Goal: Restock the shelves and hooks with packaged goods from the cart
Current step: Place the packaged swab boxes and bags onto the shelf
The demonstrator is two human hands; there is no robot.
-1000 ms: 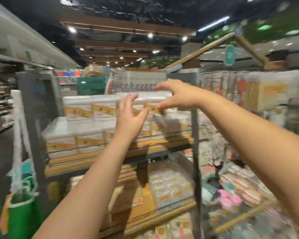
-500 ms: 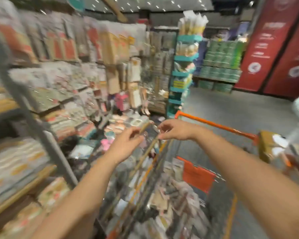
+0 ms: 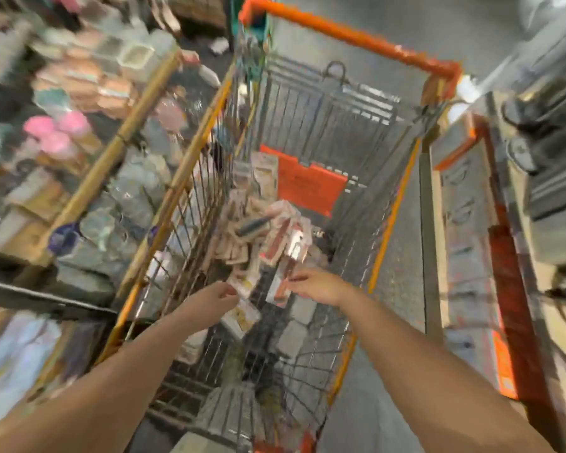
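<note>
I look down into an orange-framed wire cart (image 3: 386, 223) with a loose pile of carded packets (image 3: 262, 233) on its floor. My left hand (image 3: 214, 300) reaches in from the lower left, its curled fingers at the edge of a white packet (image 3: 242, 287). Coming in from the right, my right hand (image 3: 319, 284) has its fingertips against a pink and white packet (image 3: 280, 289). Motion blur hides whether either hand has a grip.
Shelves (image 3: 89, 178) of packaged goods with bamboo-coloured rails stand close on the cart's left. An orange child-seat flap (image 3: 304, 181) hangs inside the cart. A second orange-edged trolley or rack (image 3: 490, 256) stands on the right, grey floor between.
My view has swung from the stocked shelf rightward and down into the cart. Both hands left the boxes on the shelf and dropped into the cart beside the packets.
</note>
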